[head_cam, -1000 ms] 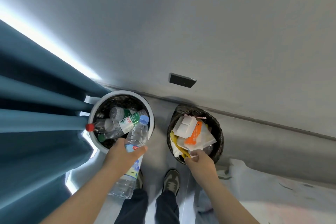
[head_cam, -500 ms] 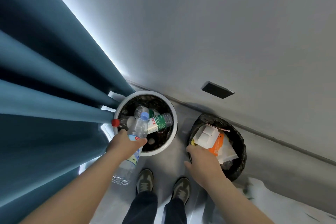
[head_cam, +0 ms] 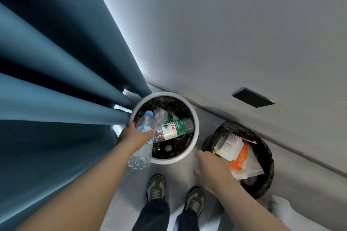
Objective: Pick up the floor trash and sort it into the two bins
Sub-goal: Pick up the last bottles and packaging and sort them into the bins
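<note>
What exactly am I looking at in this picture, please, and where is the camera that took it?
No machine here: a person wears one wide-angle camera on the head, looking down at their own arms and shoes. Two bins stand on the floor by a wall and a blue curtain. The white bin holds plastic bottles, one with a green label. The black-bagged bin holds paper and packaging, including an orange packet. The left hand grips a clear bottle, cap pointing into the white bin. The right hand is open and empty at the black bin's near edge.
</note>
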